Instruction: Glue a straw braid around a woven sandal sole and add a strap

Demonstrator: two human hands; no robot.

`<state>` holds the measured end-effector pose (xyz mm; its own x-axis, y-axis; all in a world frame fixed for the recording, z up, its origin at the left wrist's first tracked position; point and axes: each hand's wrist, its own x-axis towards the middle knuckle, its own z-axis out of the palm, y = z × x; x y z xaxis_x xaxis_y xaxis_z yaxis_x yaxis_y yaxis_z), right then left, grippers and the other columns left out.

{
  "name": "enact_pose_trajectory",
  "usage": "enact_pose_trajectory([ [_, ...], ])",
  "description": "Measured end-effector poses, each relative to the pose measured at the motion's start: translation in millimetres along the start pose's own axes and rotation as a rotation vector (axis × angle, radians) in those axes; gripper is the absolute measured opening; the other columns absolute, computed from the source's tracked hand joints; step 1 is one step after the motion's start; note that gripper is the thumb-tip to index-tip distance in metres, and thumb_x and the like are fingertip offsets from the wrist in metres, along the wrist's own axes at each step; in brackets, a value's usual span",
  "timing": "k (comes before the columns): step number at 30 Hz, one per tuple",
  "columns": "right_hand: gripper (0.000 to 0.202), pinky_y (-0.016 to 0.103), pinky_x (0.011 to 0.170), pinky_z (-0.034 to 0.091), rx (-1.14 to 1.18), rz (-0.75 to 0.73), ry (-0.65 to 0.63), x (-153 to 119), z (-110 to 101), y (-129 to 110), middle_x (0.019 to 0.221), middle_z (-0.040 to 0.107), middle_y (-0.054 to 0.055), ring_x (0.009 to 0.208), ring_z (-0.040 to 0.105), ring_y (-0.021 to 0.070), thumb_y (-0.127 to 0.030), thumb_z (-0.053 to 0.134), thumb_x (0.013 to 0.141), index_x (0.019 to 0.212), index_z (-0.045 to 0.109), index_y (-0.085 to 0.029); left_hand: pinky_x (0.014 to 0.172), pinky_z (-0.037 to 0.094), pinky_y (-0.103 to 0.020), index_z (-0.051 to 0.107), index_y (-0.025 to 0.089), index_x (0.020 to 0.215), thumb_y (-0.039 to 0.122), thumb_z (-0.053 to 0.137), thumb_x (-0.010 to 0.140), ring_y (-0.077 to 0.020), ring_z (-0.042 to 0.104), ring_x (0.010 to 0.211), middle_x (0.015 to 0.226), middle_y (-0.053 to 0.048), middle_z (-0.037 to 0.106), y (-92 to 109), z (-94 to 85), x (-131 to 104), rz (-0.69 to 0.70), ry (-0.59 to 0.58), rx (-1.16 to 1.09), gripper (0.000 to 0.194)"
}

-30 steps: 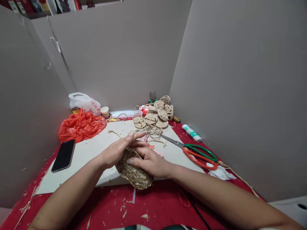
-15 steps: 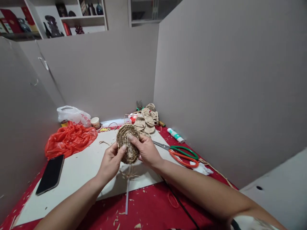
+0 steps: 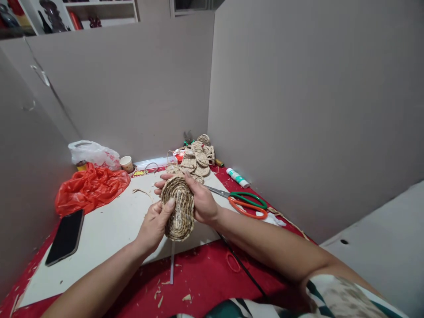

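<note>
An oval coiled straw piece (image 3: 179, 210), like a small woven sole, is held up over the board's front edge, its long side upright. My left hand (image 3: 159, 221) pinches its left edge, thumb on the face toward me. Behind the piece reaches my right hand (image 3: 203, 201), thumb along its upper right edge; its fingertips show past the upper left rim, and the fingers' middle is hidden. Below the piece a clear thin tube (image 3: 172, 265) sticks out over the red cloth. To the right of my right hand lie big scissors (image 3: 247, 199) with green and orange handles.
A white board (image 3: 109, 234) covers part of the red cloth (image 3: 205, 269). A black phone (image 3: 65, 237), a red plastic bag (image 3: 91, 187) and a paper cup (image 3: 126, 163) lie left. Several woven straw pieces (image 3: 198, 159) are heaped at the back, near a white-green roll (image 3: 237, 177). Grey walls enclose the table.
The straw piece has come lower and nearer. My right thumb has moved from its face to its upper right edge, and my right fingers now stretch behind it. The view has tilted down.
</note>
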<state>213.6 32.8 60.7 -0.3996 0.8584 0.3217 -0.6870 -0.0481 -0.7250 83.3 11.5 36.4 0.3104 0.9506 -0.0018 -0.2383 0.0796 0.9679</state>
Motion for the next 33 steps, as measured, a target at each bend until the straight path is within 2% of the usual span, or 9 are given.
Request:
enact_pose_trajectory([
  [8,0.051,0.042,0.092,0.049,0.019,0.036,-0.042,0.2,-1.5,-1.6,0.105,0.07,0.01,0.098,0.065,0.0223,-0.059,0.044,0.089,0.111,0.063,-0.017,0.061,0.049,-0.024,0.069,0.01,0.081,0.044,0.071,0.075,-0.0127,0.062,0.058,0.067,-0.004,0.07,5.2,1.7,-4.7,-0.06,-0.012,-0.03,0.034],
  [11,0.052,0.042,0.091,0.05,0.011,0.027,-0.078,-2.3,-1.3,-0.8,0.109,0.068,0.009,0.1,0.064,0.0233,-0.058,0.052,0.084,0.117,0.06,-0.019,0.062,0.05,-0.024,0.069,0.01,0.078,0.039,0.075,0.072,-0.0123,0.062,0.058,0.066,-0.004,0.071,7.5,2.1,-6.9,-0.043,0.024,-0.024,0.03],
  [14,0.049,0.04,0.093,0.048,-0.07,0.021,-0.049,-6.0,-0.1,6.2,0.106,0.069,0.006,0.101,0.064,0.0235,-0.054,0.063,0.079,0.115,0.061,-0.021,0.064,0.051,-0.024,0.07,0.011,0.08,0.037,0.076,0.071,-0.0131,0.064,0.061,0.07,-0.004,0.072,4.8,2.2,-5.5,-0.005,0.06,-0.058,0.029],
  [19,0.046,0.038,0.085,0.051,-0.123,0.054,-0.009,-6.6,0.1,16.3,0.092,0.071,0.006,0.097,0.064,0.0236,-0.055,0.06,0.08,0.107,0.065,-0.019,0.066,0.052,-0.025,0.071,0.01,0.084,0.036,0.075,0.072,-0.0147,0.066,0.064,0.072,-0.005,0.073,-2.8,4.1,-2.5,0.027,0.082,-0.074,0.029],
  [23,0.043,0.033,0.079,0.051,-0.151,-0.001,0.023,-3.9,-3.9,15.8,0.09,0.068,0.005,0.09,0.063,0.0203,-0.053,0.062,0.08,0.107,0.063,-0.02,0.063,0.052,-0.024,0.071,0.01,0.083,0.036,0.075,0.072,-0.0139,0.065,0.061,0.071,-0.005,0.072,5.1,3.4,-2.5,0.031,0.11,-0.082,0.029],
  [27,0.03,0.025,0.069,0.047,-0.448,-0.121,0.097,-3.2,-8.4,16.6,0.077,0.06,0.0,0.074,0.056,0.0141,-0.046,0.066,0.078,0.089,0.062,-0.018,0.061,0.052,-0.025,0.071,0.009,0.087,0.038,0.074,0.073,-0.0138,0.064,0.061,0.072,-0.005,0.072,17.1,-3.5,0.7,0.153,0.214,-0.079,0.032],
  [30,0.029,0.022,0.059,0.04,-0.753,-0.175,0.141,-3.1,-13.5,21.2,0.066,0.047,-0.003,0.062,0.047,0.0106,-0.044,0.058,0.084,0.072,0.053,-0.018,0.061,0.052,-0.025,0.07,0.01,0.086,0.039,0.073,0.072,-0.0138,0.064,0.06,0.071,-0.004,0.071,18.5,-9.3,5.5,0.222,0.282,-0.053,0.033],
  [33,0.032,0.023,0.055,0.033,-1.04,-0.203,0.121,-2.0,-20.9,26.3,0.06,0.039,-0.005,0.056,0.039,0.0092,-0.041,0.049,0.09,0.068,0.044,-0.019,0.061,0.052,-0.025,0.069,0.011,0.087,0.041,0.074,0.07,-0.0137,0.064,0.061,0.072,-0.003,0.07,13.8,-12.1,10.7,0.229,0.312,-0.044,0.036],
])
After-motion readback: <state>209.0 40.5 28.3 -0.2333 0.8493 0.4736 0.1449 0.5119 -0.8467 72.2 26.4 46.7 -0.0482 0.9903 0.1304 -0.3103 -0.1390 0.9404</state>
